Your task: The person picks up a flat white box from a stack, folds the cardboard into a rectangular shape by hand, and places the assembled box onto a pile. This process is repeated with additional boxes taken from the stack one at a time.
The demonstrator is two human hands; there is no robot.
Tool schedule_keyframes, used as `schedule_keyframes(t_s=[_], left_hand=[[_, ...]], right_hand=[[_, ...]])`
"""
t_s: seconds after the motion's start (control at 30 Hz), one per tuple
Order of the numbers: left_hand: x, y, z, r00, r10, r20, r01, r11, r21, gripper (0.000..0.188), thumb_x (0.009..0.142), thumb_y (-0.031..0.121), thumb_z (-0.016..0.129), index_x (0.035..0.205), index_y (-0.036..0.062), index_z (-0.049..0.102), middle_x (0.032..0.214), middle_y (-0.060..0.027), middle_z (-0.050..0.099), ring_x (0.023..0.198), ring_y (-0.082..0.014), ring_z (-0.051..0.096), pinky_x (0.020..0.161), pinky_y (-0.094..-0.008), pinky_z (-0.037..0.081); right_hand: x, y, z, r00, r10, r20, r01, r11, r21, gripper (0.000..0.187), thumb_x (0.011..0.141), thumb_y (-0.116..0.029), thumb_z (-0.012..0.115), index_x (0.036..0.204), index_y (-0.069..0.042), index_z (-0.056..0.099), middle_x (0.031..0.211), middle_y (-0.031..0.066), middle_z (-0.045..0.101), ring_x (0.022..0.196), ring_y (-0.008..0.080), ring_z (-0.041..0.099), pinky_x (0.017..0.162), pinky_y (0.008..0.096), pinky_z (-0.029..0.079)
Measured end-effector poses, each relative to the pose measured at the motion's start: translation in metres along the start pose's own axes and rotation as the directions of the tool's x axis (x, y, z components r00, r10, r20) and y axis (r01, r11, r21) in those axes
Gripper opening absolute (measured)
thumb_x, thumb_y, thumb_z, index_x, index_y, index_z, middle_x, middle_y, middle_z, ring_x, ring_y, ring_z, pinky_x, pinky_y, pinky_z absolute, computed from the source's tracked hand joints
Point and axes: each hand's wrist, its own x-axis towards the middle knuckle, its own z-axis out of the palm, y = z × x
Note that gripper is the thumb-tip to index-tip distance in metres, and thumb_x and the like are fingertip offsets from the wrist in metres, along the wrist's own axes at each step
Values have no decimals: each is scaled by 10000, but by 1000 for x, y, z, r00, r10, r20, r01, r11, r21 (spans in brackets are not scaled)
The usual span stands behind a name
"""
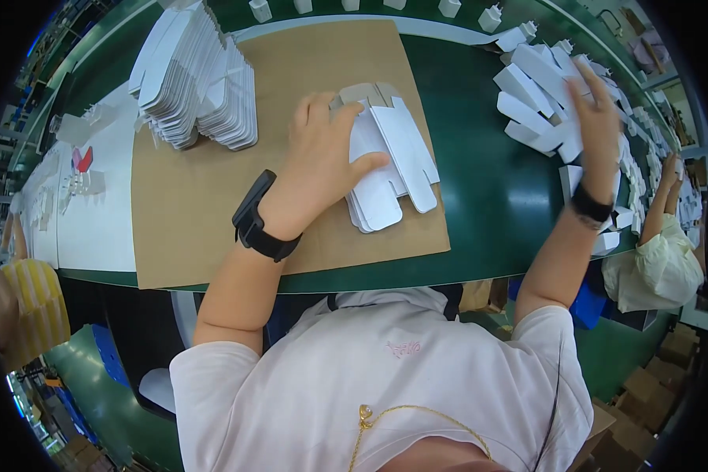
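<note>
My left hand lies over the left edge of a small stack of flat white cartons, its fingers and thumb spread. The top carton is turned askew, with its flaps and side panels showing. Beneath them is a brown cardboard sheet. My right hand is raised at a heap of folded white boxes on the right; its fingers are apart, slightly blurred, and nothing shows in them. Whether it touches a box I cannot tell.
Two tall stacks of flat white cartons stand at the sheet's far left. Small white plug-like pieces line the green table's far side. One co-worker sits at the left, another at the right.
</note>
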Motion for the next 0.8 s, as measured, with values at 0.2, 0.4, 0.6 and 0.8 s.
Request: schedule_keyframes(t_s=[0.2, 0.4, 0.6, 0.8], left_hand=[[-4, 0, 14, 998, 66, -17, -67, 993, -94, 348, 734, 261, 700, 888, -42, 622, 981, -217, 516, 1007, -378, 406, 870, -439, 363], [1, 8, 26, 984, 76, -164, -90, 993, -76, 160, 696, 133, 682, 776, 18, 604, 803, -128, 569, 868, -311, 503, 827, -408, 346], [0, 24, 5, 950, -305, -59, 254, 872, -419, 113, 773, 109, 647, 769, 21, 576, 795, -67, 601, 783, -191, 542, 717, -294, 403], [5, 16, -11, 865, -453, 215, 465, 562, -684, 198, 851, 178, 593, 719, 31, 570, 657, 25, 531, 605, -24, 449, 552, -174, 356]], right_hand=[[-69, -37, 126, 690, -479, 543, 391, 878, 277, 490, 795, -264, 645, 1216, -57, 501, 1169, 181, 553, 1100, 318, 501, 928, 378, 385], [-87, -35, 141, 807, -496, 320, 366, 846, 389, 651, 752, -321, 688, 1282, -51, 425, 1281, 188, 460, 1200, 384, 392, 1036, 432, 258], [-79, -46, 110, 909, -161, 385, -149, 736, 660, 653, 718, -57, 682, 1291, -37, 369, 1117, 164, 545, 734, 155, 605, 636, 237, 500], [-52, -51, 97, 790, -200, 580, -233, 777, 585, 458, 742, 14, 616, 1183, -6, 494, 709, 80, 619, 540, 95, 584, 486, 215, 475]])
